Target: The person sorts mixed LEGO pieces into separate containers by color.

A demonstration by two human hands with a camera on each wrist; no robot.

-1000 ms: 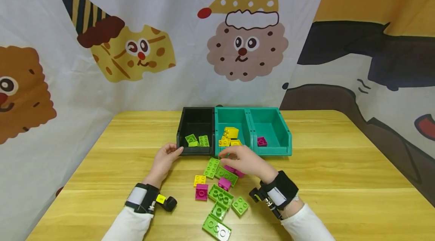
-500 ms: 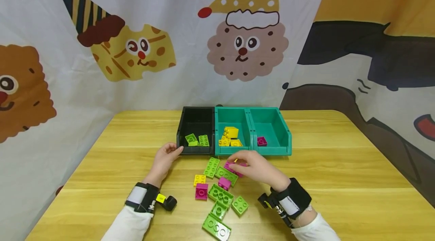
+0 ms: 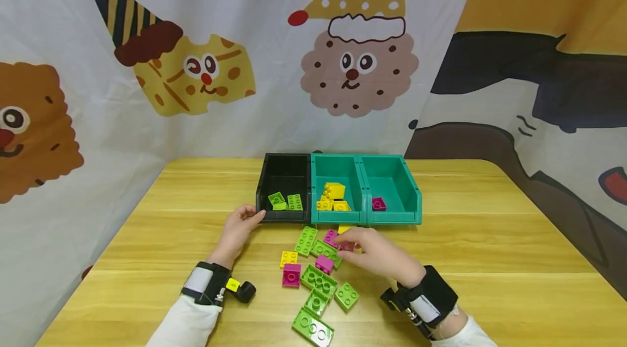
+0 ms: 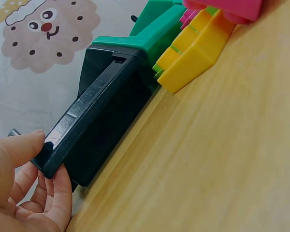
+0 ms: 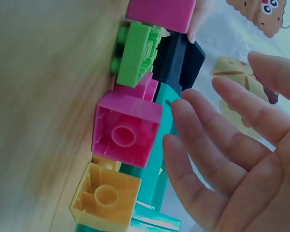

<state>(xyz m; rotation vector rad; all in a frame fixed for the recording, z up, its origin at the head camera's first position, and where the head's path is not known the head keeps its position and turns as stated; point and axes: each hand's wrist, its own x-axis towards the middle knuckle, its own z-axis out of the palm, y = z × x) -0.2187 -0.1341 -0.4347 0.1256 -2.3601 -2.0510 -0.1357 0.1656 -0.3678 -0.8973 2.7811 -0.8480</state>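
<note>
My left hand (image 3: 238, 231) pinches the front left corner of the black bin (image 3: 286, 216), thumb over the rim and fingers beneath it in the left wrist view. My right hand (image 3: 382, 252) hovers over the loose toy building bricks, its fingers loosely bent with nothing between them in the right wrist view. Close to its fingertips lie a magenta brick (image 3: 330, 237) and a second magenta brick (image 5: 127, 128), partly hidden by the hand in the head view. Just behind them is a yellow brick (image 3: 346, 229). A long green brick (image 3: 325, 252) lies left of the fingers.
Two teal bins (image 3: 339, 217) adjoin the black one; they hold yellow bricks (image 3: 335, 191) and one magenta brick (image 3: 379, 204). Green bricks (image 3: 295, 202) sit in the black bin. More loose bricks, including a green one (image 3: 313, 327), trail toward the table's near edge. A printed curtain (image 3: 274, 64) hangs behind.
My right hand has moved back from the middle bin's front, toward me and rightward, to the magenta bricks, uncovering a yellow brick. The left hand keeps its hold on the black bin.
</note>
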